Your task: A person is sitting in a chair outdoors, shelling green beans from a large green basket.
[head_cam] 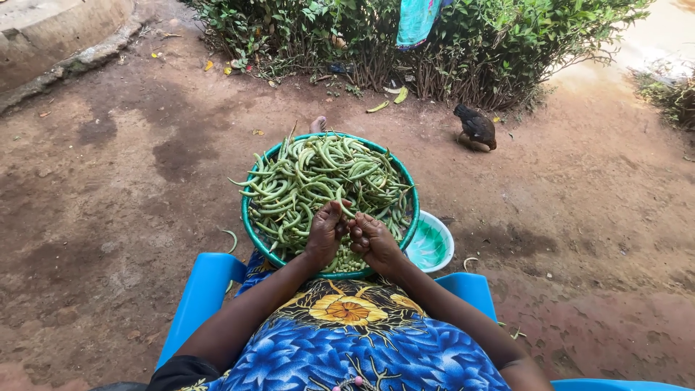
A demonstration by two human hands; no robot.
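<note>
A large green basin rests on my lap, heaped with long green bean pods. Shelled pale beans lie at its near edge. My left hand and my right hand meet over the near side of the basin, and both pinch one green pod between their fingertips. The pod curves up from between the thumbs.
A smaller green and white bowl sits beside the basin on the right. I sit on a blue plastic chair. A dark chicken stands on the bare earth near a hedge. A foot shows past the basin.
</note>
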